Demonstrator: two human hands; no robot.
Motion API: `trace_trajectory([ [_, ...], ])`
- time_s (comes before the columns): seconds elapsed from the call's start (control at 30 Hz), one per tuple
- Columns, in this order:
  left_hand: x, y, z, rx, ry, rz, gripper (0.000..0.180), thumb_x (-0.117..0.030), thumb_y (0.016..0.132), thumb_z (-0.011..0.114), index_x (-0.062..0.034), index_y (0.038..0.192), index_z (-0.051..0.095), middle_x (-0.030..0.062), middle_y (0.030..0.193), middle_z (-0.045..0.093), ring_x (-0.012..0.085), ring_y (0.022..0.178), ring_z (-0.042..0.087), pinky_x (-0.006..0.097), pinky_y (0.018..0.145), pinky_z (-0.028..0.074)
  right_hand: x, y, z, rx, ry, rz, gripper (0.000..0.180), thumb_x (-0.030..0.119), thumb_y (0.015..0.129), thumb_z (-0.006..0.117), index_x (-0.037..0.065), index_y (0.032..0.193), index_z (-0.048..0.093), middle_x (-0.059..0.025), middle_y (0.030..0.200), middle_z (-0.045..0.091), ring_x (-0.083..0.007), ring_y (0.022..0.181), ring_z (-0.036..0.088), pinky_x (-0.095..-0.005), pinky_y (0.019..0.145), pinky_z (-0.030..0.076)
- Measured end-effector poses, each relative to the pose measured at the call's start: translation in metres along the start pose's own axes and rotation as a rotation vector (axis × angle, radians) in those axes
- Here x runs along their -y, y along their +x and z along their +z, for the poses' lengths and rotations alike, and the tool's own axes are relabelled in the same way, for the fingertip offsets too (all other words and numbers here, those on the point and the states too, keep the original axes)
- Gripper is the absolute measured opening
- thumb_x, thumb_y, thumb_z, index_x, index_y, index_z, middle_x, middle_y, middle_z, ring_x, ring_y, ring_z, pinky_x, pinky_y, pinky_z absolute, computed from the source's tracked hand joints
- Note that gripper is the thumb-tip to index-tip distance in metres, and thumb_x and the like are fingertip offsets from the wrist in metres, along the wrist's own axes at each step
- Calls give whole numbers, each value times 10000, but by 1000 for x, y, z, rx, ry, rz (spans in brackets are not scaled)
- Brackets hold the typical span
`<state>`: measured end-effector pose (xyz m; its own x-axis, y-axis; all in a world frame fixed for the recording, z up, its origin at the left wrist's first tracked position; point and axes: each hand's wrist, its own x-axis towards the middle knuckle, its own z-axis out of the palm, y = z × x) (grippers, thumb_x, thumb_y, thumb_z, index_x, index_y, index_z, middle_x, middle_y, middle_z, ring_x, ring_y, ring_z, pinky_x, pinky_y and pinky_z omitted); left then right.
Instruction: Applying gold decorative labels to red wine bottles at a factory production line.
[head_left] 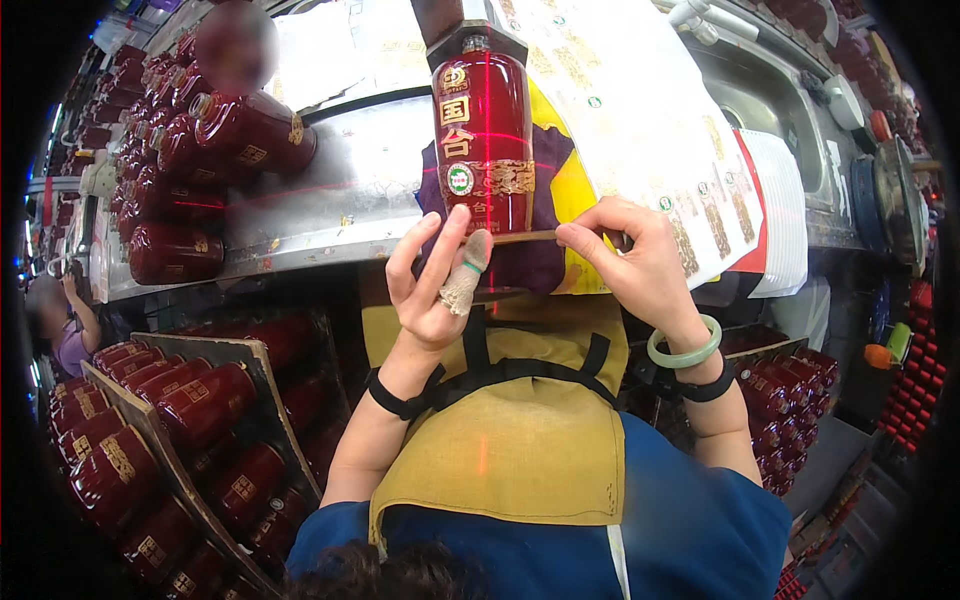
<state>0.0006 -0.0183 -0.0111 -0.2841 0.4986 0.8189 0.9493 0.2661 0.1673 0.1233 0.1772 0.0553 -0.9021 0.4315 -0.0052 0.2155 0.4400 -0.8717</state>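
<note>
Two hands of mine are working apart in head view. Left hand, wearing pale finger wrap, is spreading fingers at bottle's base, wrapped tip meeting left end of thin tan strip. Right hand is pinching strip's right end between thumb and finger. Red bottle is lying at upper centre, neck pointing toward top edge, over dark purple cloth. Label sheets are covering upper right; more red bottles are crowding upper left.
</note>
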Motion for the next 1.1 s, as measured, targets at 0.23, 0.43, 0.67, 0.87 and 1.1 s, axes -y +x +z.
trace_trajectory([
  [0.23,6,8,6,-53,-227,-98,300,81,763,834,40,1048,752,136,1140,746,319,1067,708,372,847,625,2,1,2,11,-7,12,215,170,892,795,-33,843,743,-115,753,698,-199,671,605,-344,633,460],
  [0.43,4,1,5,-96,-246,-221,274,98,769,809,64,1032,737,145,1111,751,334,1046,724,386,846,629,3,1,8,1,10,-37,206,164,890,795,-27,841,735,-110,745,683,-204,675,601,-350,645,461],
  [0.67,-8,3,-2,11,-107,-162,312,72,810,798,95,1112,720,158,1211,729,309,1204,609,374,952,577,0,1,10,-6,-10,-22,209,175,895,795,-22,850,742,-106,750,688,-202,680,610,-345,646,467],
  [0.87,-2,20,2,28,-226,-40,258,64,812,801,71,1062,740,156,1184,735,332,1128,677,403,926,606,-8,3,13,-27,6,-18,209,177,888,797,-22,858,744,-110,751,689,-205,670,610,-345,640,467],
  [1.1,8,1,3,-47,-217,-136,325,100,780,817,76,1092,726,172,1129,748,330,1071,720,385,897,627,4,3,16,-29,30,-32,202,165,887,794,-23,842,736,-110,732,675,-210,652,593,-355,620,446],
])
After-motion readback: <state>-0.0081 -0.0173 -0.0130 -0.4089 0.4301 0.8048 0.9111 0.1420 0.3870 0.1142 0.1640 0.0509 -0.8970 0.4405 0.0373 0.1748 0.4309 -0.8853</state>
